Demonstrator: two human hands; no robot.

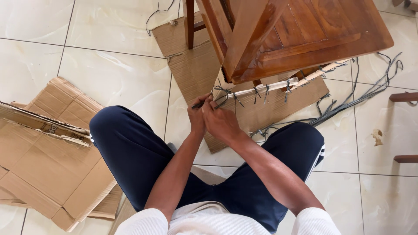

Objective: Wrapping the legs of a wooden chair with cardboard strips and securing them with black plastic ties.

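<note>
both grips (197, 114) (220, 119) closed on strand (209, 101)

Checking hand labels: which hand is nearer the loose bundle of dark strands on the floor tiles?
Right. The right hand works at the strip's end, on the side toward the loose bundle of dark strands. The left hand presses against it on the far side, farther away.

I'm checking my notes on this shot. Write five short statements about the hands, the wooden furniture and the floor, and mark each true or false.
1. Both hands, left hand and right hand, meet at the end of a pale cane strip. True.
2. The wooden furniture is painted white. False: it is brown varnished wood.
3. Flattened cardboard lies on the tiled floor. True.
4. The person wears gloves. False: the hands are bare.
5. Dark strands trail across the floor. True.
</note>
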